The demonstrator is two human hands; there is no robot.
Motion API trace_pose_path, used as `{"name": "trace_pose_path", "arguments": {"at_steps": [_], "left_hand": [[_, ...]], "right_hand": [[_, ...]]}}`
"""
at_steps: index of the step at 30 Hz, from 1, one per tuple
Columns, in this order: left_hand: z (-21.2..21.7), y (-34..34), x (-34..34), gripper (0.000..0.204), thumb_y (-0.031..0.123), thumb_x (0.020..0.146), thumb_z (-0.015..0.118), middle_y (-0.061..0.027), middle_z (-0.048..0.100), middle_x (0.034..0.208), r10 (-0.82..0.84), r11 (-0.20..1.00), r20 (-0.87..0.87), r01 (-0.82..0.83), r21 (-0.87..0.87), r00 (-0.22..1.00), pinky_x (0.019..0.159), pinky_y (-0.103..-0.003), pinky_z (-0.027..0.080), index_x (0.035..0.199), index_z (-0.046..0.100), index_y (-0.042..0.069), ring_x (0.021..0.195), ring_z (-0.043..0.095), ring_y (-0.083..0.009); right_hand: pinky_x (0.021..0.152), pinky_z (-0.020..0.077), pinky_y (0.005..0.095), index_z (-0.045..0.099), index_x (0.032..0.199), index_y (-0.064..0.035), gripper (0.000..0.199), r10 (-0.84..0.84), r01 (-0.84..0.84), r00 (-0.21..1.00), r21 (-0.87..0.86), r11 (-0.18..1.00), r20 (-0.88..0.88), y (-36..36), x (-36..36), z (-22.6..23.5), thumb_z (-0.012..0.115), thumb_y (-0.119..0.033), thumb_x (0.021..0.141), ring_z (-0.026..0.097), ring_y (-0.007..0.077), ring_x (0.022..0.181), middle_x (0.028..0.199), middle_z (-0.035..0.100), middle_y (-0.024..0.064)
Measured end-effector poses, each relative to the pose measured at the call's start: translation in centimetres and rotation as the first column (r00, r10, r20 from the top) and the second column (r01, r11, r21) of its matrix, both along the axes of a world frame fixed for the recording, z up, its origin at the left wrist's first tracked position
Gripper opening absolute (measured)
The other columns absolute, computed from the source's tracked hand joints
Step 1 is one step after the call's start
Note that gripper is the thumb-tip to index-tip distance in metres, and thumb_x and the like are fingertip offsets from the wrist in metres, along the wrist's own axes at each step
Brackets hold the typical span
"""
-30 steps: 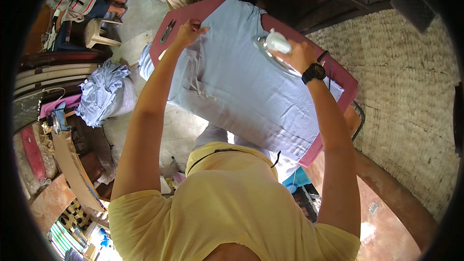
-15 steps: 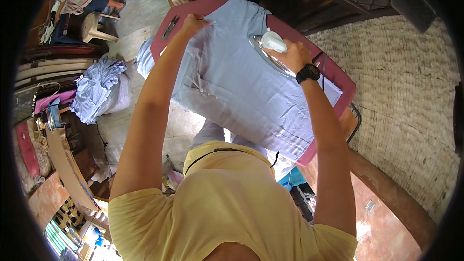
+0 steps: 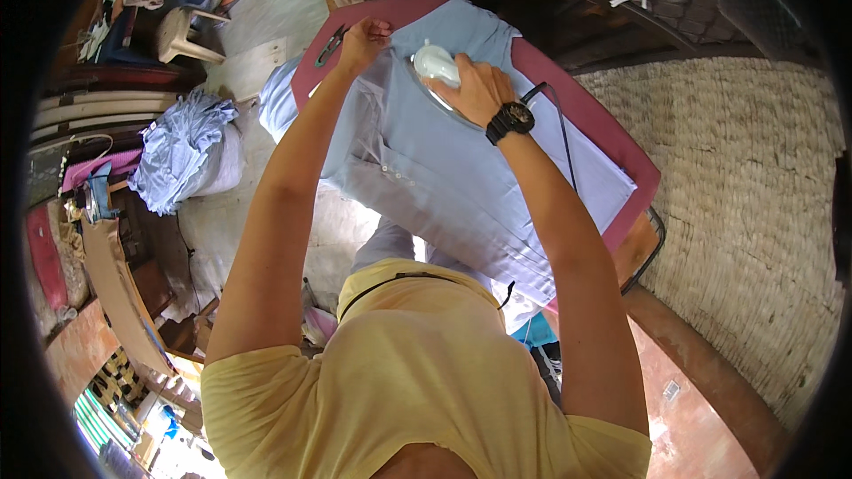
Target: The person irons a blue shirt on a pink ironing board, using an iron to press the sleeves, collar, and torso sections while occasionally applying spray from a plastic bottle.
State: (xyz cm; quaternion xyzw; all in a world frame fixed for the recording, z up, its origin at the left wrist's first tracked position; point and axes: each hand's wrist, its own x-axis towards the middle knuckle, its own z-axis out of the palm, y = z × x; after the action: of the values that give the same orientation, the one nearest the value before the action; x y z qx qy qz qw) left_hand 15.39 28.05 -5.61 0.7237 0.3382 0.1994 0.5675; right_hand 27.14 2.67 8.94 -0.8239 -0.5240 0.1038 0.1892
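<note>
In this room, a blue garment (image 3: 470, 177) lies spread on a maroon board (image 3: 550, 66). The right hand (image 3: 479, 93) wraps around the iron (image 3: 435, 64), upon the garment. The left hand (image 3: 362, 44) shows curled fingers at the garment's edge; whether it pinches cloth, I cannot tell. Farther stands a pale stool (image 3: 181, 35).

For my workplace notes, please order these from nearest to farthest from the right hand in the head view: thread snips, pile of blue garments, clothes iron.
1. Clothes iron: in the right hand.
2. Thread snips: left, on the ironing board.
3. Pile of blue garments: farther left, off the board.
</note>
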Motion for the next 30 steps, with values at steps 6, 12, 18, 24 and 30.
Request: {"name": "trace_pose_path", "arguments": {"at_steps": [6, 12, 18, 24, 30], "left_hand": [[4.7, -1.3, -7.5, 0.042, -0.006, 0.072, 0.066, -0.0057, 0.068, 0.109, -0.126, 0.931, -0.191, 0.183, 0.316, 0.974, 0.091, -0.032, 0.05, 0.112, 0.062, 0.005, 0.1, 0.063, -0.0178], [3.4, -4.5, -10.3, 0.025, -0.004, 0.072, 0.064, -0.0078, 0.061, 0.088, -0.049, 0.841, -0.219, 0.158, 0.518, 0.975, 0.082, -0.04, 0.047, 0.094, 0.061, 0.007, 0.087, 0.06, -0.0281], [2.5, -4.6, -11.1, 0.012, -0.005, 0.075, 0.06, -0.0119, 0.059, 0.089, 0.105, 0.913, -0.123, -0.047, 0.406, 0.987, 0.084, -0.041, 0.048, 0.084, 0.063, 0.003, 0.088, 0.058, -0.0314], [1.1, -4.8, -10.7, 0.004, 0.001, 0.075, 0.066, -0.0123, 0.062, 0.091, 0.239, 0.823, -0.146, -0.12, 0.556, 0.96, 0.083, -0.042, 0.049, 0.076, 0.069, 0.003, 0.093, 0.058, -0.0328], [2.7, -5.1, -10.8, 0.018, 0.006, 0.077, 0.073, -0.0116, 0.067, 0.092, 0.228, 0.908, -0.189, -0.139, 0.394, 0.955, 0.074, -0.033, 0.052, 0.089, 0.061, 0.001, 0.083, 0.066, -0.0223]], "right_hand": [[0.066, 0.0549, 0.0508, 0.065, 0.092, 0.0001, 0.061, 0.023, -0.022, 1.0, 0.022, 1.0, -0.014, 4.0, -0.5, -0.9, 0.065, -0.06, 0.083, 0.069, 0.0409, 0.075, 0.077, 0.069, 0.023], [0.066, 0.0545, 0.0498, 0.066, 0.092, 0.0004, 0.065, 0.038, -0.038, 0.999, -0.006, 0.999, -0.017, 6.3, -1.9, -0.8, 0.065, -0.064, 0.082, 0.069, 0.0418, 0.076, 0.078, 0.069, 0.0246], [0.066, 0.0544, 0.0499, 0.066, 0.092, -0.0005, 0.065, 0.048, -0.048, 0.999, -0.025, 0.999, -0.011, 7.4, -3.1, -0.6, 0.065, -0.064, 0.081, 0.069, 0.0423, 0.077, 0.078, 0.069, 0.0241], [0.065, 0.0539, 0.0503, 0.066, 0.092, -0.0005, 0.065, 0.018, -0.018, 1.0, -0.011, 1.0, 0.0, 8.5, -4.4, -0.8, 0.065, -0.065, 0.081, 0.068, 0.0423, 0.076, 0.077, 0.069, 0.0244], [0.066, 0.054, 0.0511, 0.065, 0.091, -0.0009, 0.063, 0.042, -0.042, 0.999, -0.009, 0.999, -0.002, 9.6, -5.2, -1.3, 0.066, -0.063, 0.081, 0.069, 0.0421, 0.076, 0.078, 0.069, 0.0237]]}}
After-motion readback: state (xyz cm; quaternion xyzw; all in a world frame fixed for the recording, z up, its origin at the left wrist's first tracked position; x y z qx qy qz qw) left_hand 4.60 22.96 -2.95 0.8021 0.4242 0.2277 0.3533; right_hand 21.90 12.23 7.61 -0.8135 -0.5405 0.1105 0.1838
